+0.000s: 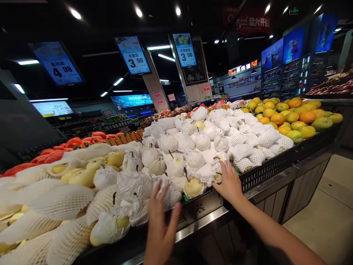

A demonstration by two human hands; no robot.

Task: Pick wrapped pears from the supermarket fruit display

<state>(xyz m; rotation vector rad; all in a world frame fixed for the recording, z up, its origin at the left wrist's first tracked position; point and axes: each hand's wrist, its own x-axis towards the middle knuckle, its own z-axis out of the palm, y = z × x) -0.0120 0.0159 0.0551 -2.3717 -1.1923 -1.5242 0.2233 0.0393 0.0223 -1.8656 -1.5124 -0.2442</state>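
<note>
My left hand (162, 225) nearest — fingers spread, nothing held. Right hand (230, 184) farther right, about pear (217, 177) at display's near edge; can't tell if pinching. Pear not lifted out — wrapped pears (168, 144) heaped beyond, yellow fruit (299, 117) far right.

Up-left of left hand (162, 230): far screen (56, 62) "4.98", nearer screen (132, 55) "3.98" | up-left of right hand (229, 183): third screen (184, 50) "3.98" | above right hand: wall sign (243, 85) "NUTRITION DELICIOUS", banner (259, 23) "盛大开业"
</note>
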